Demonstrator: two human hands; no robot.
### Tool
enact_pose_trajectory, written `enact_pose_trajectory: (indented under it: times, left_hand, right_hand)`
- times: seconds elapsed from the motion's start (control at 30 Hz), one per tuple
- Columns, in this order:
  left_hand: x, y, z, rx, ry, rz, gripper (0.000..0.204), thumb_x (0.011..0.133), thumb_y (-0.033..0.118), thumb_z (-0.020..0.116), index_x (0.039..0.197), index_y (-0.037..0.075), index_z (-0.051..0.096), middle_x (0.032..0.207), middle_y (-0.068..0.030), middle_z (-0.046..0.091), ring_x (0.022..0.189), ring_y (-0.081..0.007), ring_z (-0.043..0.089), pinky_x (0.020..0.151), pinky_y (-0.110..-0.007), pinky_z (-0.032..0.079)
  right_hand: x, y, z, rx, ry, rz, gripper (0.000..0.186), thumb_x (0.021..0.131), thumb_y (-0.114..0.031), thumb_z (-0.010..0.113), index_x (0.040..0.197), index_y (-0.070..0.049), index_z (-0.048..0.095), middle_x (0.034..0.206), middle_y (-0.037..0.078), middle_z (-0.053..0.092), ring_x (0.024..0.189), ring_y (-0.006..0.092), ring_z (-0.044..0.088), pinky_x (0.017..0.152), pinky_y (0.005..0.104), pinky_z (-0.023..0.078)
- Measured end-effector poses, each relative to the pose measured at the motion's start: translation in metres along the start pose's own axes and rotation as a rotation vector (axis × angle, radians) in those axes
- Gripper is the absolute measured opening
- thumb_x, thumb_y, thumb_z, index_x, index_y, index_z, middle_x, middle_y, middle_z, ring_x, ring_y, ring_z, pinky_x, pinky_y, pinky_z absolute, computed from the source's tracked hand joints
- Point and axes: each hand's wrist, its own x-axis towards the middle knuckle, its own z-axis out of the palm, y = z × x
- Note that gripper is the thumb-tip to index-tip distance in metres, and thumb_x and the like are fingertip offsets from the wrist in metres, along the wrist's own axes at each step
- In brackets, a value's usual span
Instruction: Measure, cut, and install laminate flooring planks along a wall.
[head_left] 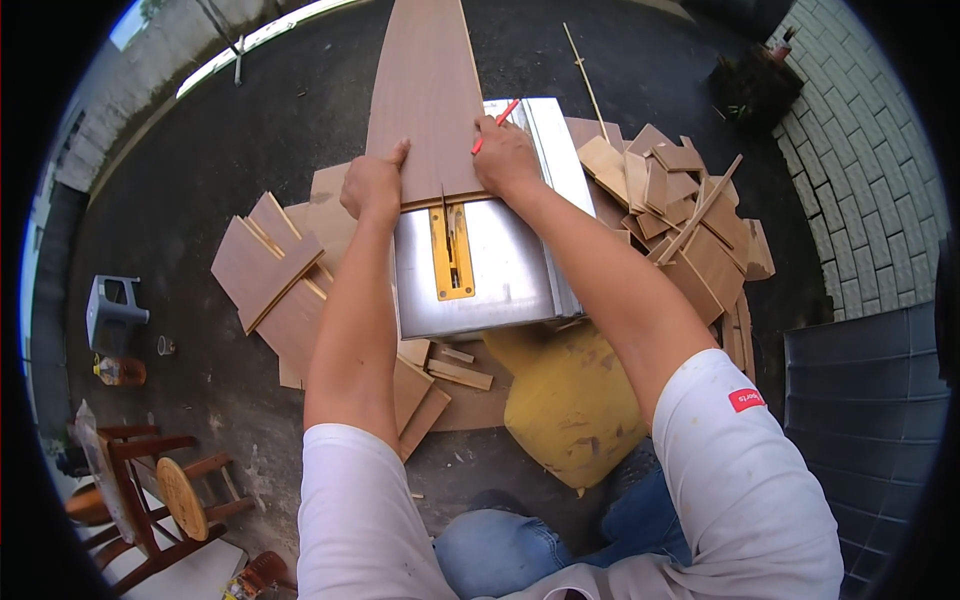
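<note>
"What's around that grey plastic stool (110, 313)?"
"Dark floor (180, 220) under it, and a round-topped wooden stool (183, 499) nearer the viewer than it."
"Any walls?"
"A stained pale wall (160, 92) beyond it; far to its right, a light block wall (868, 150) and a dark ribbed panel (870, 420)."
"And the light?"
"Daylight, all round it."

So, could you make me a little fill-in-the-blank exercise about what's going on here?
1. The slim stick in the right hand is coloured ____.
2. The slotted insert in the metal table is coloured ____.
3. The left hand holds the ____ edge of the wide board.
4. The block wall stands on the person's ____ side.

Missing words: red; yellow; left; right.
</note>
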Motion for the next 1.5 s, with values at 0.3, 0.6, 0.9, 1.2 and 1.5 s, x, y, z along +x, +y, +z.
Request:
enact_pose_trajectory:
  times: [0.3,0.6,0.9,1.2,1.5]
  left_hand:
    - [-0.017,-0.010,0.001,0.017,0.037,0.019,0.075,0.079,0.073,0.066,0.098,0.001,0.076,0.105,-0.0190,0.073,0.103,-0.0357,0.069,0.087,-0.044,0.054]
    - [-0.032,-0.022,-0.007,0.024,0.041,0.004,0.076,0.078,0.074,0.066,0.098,0.001,0.076,0.104,-0.0194,0.074,0.100,-0.0360,0.070,0.085,-0.045,0.054]
    - [-0.055,-0.035,-0.008,0.028,0.029,0.020,0.080,0.079,0.075,0.064,0.096,-0.002,0.075,0.102,-0.0222,0.073,0.100,-0.0387,0.070,0.085,-0.046,0.054]
    - [-0.076,-0.047,-0.016,0.019,0.017,0.037,0.082,0.078,0.076,0.064,0.096,-0.004,0.073,0.099,-0.0249,0.072,0.098,-0.0404,0.070,0.084,-0.047,0.054]
    - [-0.093,-0.064,-0.023,0.010,0.005,0.039,0.080,0.079,0.072,0.066,0.096,-0.005,0.073,0.101,-0.0267,0.071,0.099,-0.0422,0.069,0.085,-0.049,0.053]
  right_hand:
    - [-0.017,0.001,0.000,-0.010,0.004,-0.015,0.025,0.094,-0.013,0.048,0.114,-0.002,0.060,0.110,0.022,0.066,0.108,0.0374,0.060,0.099,0.0462,0.043]
    - [-0.039,-0.008,-0.006,0.001,0.008,-0.033,0.027,0.092,-0.010,0.050,0.115,0.000,0.059,0.108,0.022,0.066,0.107,0.0365,0.061,0.099,0.0461,0.042]
    - [-0.064,-0.005,-0.014,-0.024,0.019,-0.078,0.023,0.097,-0.014,0.050,0.115,-0.003,0.059,0.104,0.022,0.066,0.103,0.0360,0.062,0.095,0.0466,0.044]
    - [-0.086,-0.010,-0.021,0.004,0.019,-0.074,0.027,0.090,-0.009,0.050,0.112,0.003,0.059,0.107,0.023,0.066,0.108,0.0360,0.060,0.100,0.0450,0.042]
    - [-0.111,-0.016,-0.025,0.032,0.026,-0.110,0.034,0.088,-0.008,0.049,0.118,0.006,0.057,0.110,0.025,0.064,0.109,0.0381,0.058,0.100,0.0454,0.042]
